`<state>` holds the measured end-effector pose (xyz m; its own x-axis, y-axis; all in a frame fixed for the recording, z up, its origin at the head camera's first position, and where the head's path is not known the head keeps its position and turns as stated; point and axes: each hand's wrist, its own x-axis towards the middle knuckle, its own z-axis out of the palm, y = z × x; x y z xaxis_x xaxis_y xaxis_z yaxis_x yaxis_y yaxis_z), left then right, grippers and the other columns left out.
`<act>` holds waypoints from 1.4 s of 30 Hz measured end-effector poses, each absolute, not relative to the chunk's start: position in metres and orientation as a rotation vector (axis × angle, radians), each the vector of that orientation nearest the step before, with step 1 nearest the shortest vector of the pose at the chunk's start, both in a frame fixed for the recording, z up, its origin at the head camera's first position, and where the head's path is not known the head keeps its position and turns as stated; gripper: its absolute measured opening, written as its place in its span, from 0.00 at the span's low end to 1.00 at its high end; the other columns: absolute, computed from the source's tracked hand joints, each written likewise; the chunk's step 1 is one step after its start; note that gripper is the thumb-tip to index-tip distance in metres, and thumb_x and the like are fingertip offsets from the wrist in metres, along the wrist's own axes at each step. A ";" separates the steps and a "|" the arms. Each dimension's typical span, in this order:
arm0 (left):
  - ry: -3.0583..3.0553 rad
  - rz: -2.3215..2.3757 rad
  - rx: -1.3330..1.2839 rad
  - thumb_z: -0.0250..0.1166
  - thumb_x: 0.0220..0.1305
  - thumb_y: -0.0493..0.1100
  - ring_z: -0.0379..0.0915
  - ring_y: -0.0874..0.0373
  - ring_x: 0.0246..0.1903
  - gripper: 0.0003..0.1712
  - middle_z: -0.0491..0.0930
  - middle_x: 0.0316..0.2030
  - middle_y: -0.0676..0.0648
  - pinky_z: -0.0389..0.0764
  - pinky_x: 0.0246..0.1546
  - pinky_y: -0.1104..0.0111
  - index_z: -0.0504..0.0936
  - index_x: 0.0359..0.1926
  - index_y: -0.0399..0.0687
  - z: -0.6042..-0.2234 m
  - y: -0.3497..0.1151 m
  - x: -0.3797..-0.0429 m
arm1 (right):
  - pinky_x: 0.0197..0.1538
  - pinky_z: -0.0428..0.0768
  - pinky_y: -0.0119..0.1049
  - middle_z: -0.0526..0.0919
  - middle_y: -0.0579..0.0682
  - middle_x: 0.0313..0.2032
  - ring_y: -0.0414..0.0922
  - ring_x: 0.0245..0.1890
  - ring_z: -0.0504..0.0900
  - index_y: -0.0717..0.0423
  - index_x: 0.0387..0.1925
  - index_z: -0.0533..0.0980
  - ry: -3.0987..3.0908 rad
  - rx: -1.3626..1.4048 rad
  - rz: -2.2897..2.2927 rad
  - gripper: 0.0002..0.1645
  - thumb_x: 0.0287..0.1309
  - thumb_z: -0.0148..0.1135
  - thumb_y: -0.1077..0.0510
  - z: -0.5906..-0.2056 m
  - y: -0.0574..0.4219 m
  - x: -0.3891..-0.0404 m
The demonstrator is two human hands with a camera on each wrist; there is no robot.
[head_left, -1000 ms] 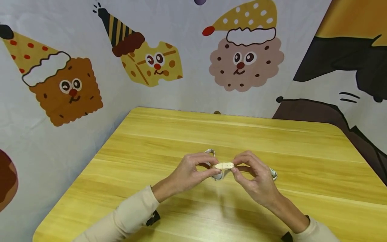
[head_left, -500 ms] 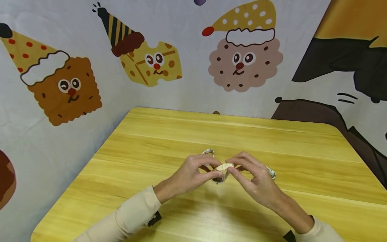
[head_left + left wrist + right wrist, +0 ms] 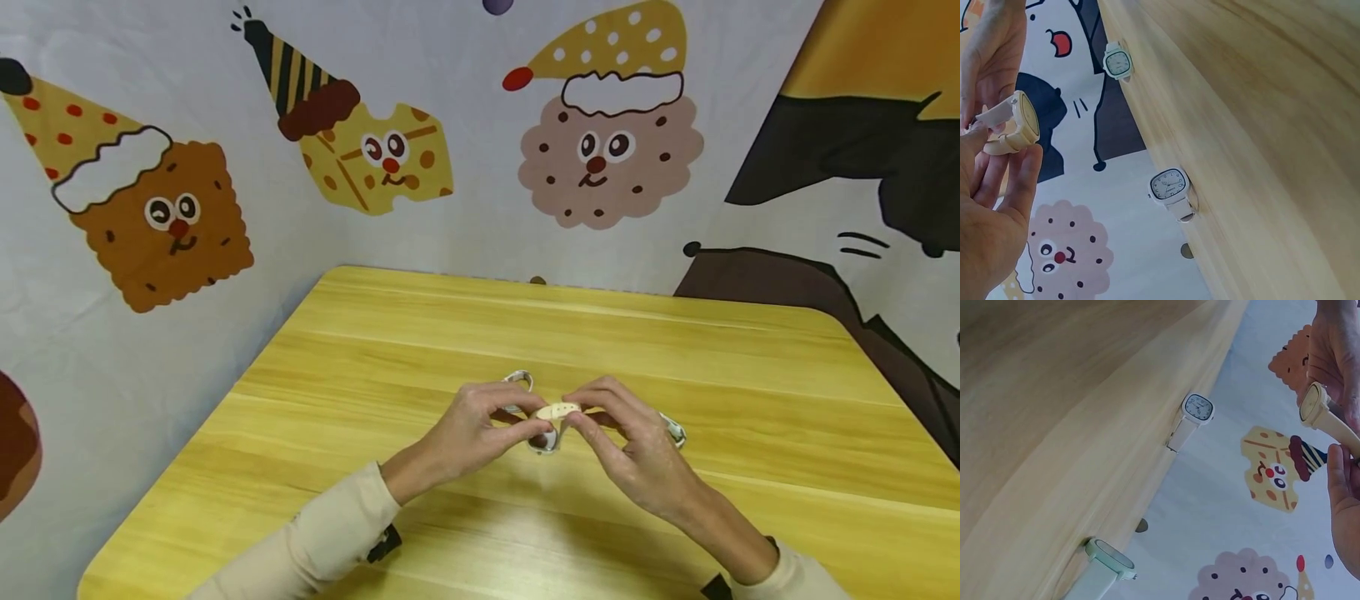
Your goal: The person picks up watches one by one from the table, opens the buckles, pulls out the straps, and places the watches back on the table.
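Note:
A cream wristwatch [image 3: 558, 410] is held up above the table between both hands, its strap facing the head camera. My left hand [image 3: 476, 429] pinches it from the left with thumb and fingers. From the right, my right hand [image 3: 633, 442] pinches the strap between thumb and fingertips. In the left wrist view the cream watch's case [image 3: 1027, 115] stands on edge with the strap curved round behind it. Fingers partly cover the strap ends, so whether the buckle is fastened cannot be told.
On the wooden table [image 3: 420, 333] stand two more watches, beyond the hands. One is white [image 3: 1169, 185], behind my left hand; the other is pale green [image 3: 1117, 62], behind my right hand. A cloth with cartoon prints [image 3: 480, 233] hangs along the table's far and left sides.
My right hand has shifted slightly left, closer to my left hand. The cream wristwatch has tilted a little, its right end now higher. Both hands keep their hold on it.

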<state>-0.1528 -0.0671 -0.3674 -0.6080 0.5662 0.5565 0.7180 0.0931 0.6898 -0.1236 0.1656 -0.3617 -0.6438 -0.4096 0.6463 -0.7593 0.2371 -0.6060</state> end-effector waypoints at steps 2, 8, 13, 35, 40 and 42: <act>-2.202 -1.550 -1.302 0.70 0.66 0.33 0.84 0.59 0.38 0.07 0.86 0.37 0.46 0.85 0.38 0.72 0.87 0.44 0.37 -0.368 -0.067 -0.153 | 0.49 0.84 0.36 0.79 0.49 0.45 0.44 0.45 0.82 0.61 0.50 0.79 -2.154 1.078 1.374 0.18 0.62 0.62 0.78 -0.362 0.165 -0.124; -2.214 -1.553 -1.290 0.70 0.66 0.34 0.83 0.62 0.38 0.07 0.86 0.37 0.47 0.85 0.38 0.72 0.87 0.44 0.37 -0.369 -0.066 -0.154 | 0.48 0.84 0.35 0.80 0.51 0.45 0.45 0.45 0.82 0.63 0.50 0.79 -2.126 1.070 1.390 0.18 0.61 0.62 0.79 -0.364 0.165 -0.124; -2.228 -1.565 -1.283 0.70 0.67 0.35 0.83 0.62 0.38 0.07 0.86 0.37 0.47 0.85 0.38 0.71 0.87 0.44 0.38 -0.369 -0.066 -0.155 | 0.47 0.85 0.36 0.80 0.53 0.45 0.44 0.46 0.83 0.65 0.51 0.78 -2.108 1.060 1.420 0.22 0.58 0.61 0.83 -0.365 0.164 -0.124; -2.243 -1.507 -1.252 0.70 0.66 0.35 0.82 0.63 0.38 0.06 0.86 0.38 0.47 0.84 0.40 0.72 0.87 0.43 0.37 -0.372 -0.069 -0.155 | 0.51 0.83 0.35 0.81 0.53 0.47 0.45 0.47 0.83 0.61 0.57 0.77 -2.135 1.105 1.455 0.28 0.56 0.65 0.81 -0.363 0.166 -0.129; -2.236 -1.462 -1.283 0.71 0.65 0.35 0.82 0.64 0.38 0.07 0.86 0.37 0.47 0.83 0.41 0.74 0.87 0.43 0.37 -0.373 -0.068 -0.156 | 0.47 0.83 0.33 0.81 0.45 0.44 0.42 0.41 0.82 0.58 0.54 0.82 -2.214 1.110 1.358 0.26 0.52 0.72 0.76 -0.359 0.167 -0.133; -2.237 -1.454 -1.292 0.71 0.65 0.36 0.82 0.64 0.38 0.07 0.86 0.37 0.47 0.83 0.42 0.74 0.87 0.43 0.37 -0.373 -0.068 -0.156 | 0.45 0.82 0.32 0.81 0.44 0.43 0.42 0.38 0.81 0.58 0.50 0.83 -2.223 1.113 1.332 0.23 0.52 0.73 0.75 -0.358 0.166 -0.133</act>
<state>-0.1559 -0.0675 -0.3731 -0.6071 0.5663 0.5574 0.7393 0.1453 0.6576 -0.1335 0.1665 -0.3583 -0.6452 -0.4571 0.6123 -0.7554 0.2614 -0.6008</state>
